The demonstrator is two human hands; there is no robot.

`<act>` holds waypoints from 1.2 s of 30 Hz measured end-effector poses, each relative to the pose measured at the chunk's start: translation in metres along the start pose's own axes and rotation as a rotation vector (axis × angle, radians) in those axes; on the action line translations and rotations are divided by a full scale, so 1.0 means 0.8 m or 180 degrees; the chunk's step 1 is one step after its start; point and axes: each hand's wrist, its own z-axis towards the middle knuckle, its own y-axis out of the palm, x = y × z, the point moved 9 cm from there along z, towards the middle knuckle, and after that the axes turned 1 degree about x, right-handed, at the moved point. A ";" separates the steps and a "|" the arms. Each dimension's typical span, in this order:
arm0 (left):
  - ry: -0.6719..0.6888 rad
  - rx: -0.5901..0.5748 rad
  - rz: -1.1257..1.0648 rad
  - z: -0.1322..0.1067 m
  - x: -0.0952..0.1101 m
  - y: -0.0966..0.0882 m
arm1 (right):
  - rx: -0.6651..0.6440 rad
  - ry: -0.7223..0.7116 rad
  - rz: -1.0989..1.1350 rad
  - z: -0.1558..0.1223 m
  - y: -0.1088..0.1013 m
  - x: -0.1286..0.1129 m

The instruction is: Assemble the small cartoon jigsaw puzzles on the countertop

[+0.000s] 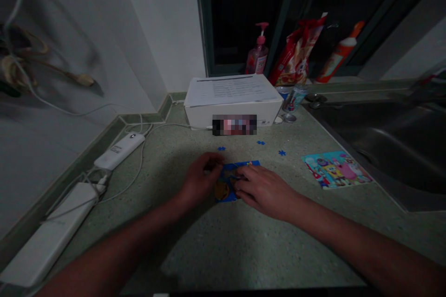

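A partly assembled jigsaw puzzle [221, 190], blue with a round yellow-brown figure, lies flat on the countertop between my hands. At its upper left edge is my left hand [201, 177], its fingers curled and thumb and fingertips close together on the puzzle's border. My right hand [266, 191] reaches over the puzzle's right side, with bent fingers closed at a piece near the middle; the fingertips partly cover it. Loose blue puzzle pieces lie beyond: one piece [221, 148] at left, another [261, 143] in the middle, a third [282, 153] at right.
A colourful cartoon picture card [336, 170] lies right, beside the sink [393, 139]. Behind the puzzle stand a phone [234, 125] with a blurred screen and a white box [230, 110]. A power strip [52, 232], a white adapter [119, 151] and cables run along the left.
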 end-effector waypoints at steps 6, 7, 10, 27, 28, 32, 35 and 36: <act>0.0040 -0.0045 0.0019 0.001 0.002 0.000 | -0.0076 -0.0058 0.0033 -0.003 0.004 -0.002; 0.0044 -0.0048 0.0009 0.000 0.003 0.000 | -0.0055 -0.0055 0.0055 -0.004 0.004 -0.002; 0.0042 -0.0024 0.0024 0.000 0.001 0.000 | 0.0015 -0.0059 0.0109 -0.004 0.003 -0.002; 0.0268 0.0255 0.0567 0.010 -0.020 -0.009 | 0.0073 -0.0087 0.0121 -0.010 0.004 0.000; 0.0283 0.0249 0.0575 0.010 -0.022 -0.009 | 0.0074 -0.0099 0.0105 -0.010 0.004 0.000; 0.0300 0.0253 0.0523 0.010 -0.021 -0.010 | 0.0068 -0.0132 0.0092 -0.011 0.004 -0.002; 0.0304 0.0301 0.0432 0.010 -0.019 -0.012 | 0.0064 -0.0089 0.0103 -0.010 0.006 0.001; 0.0314 0.0325 0.0421 0.010 -0.018 -0.013 | 0.0061 -0.0082 0.0108 -0.010 0.006 0.002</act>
